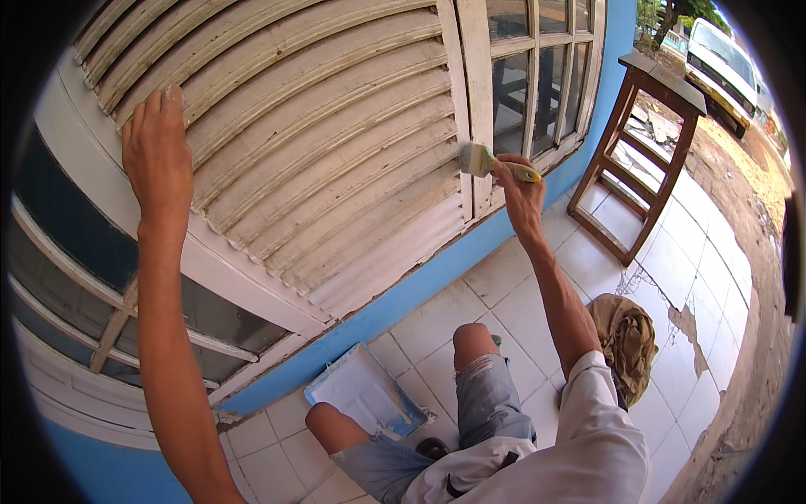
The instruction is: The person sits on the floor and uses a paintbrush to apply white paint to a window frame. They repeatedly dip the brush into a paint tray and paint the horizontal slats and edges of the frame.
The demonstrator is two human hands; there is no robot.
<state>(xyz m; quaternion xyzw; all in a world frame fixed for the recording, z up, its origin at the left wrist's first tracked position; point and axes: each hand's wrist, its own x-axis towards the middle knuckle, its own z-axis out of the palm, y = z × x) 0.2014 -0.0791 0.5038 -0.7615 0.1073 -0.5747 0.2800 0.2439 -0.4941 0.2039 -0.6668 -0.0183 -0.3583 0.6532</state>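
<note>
My right hand [521,189] grips a flat paintbrush [478,160] by its yellowish handle. The pale-smeared bristles touch the right end of the slats, beside the upright frame of a louvred wooden shutter [327,126]. My left hand [158,142] rests on the left ends of the slats higher up, fingers bent and tips hidden. Most slats are dingy cream with dark grime. The lowest slats [397,252] look fresh white. On the floor below, a blue-edged paint tray [371,384] holds white paint, partly hidden by my knee.
A wooden stool [636,157] stands at the right on the white tiled floor [504,302]. A brown cloth bundle [623,340] lies near my right elbow. Glass panes [510,94] flank the shutter, and a blue wall band [441,255] runs beneath. A white truck [721,66] is outside.
</note>
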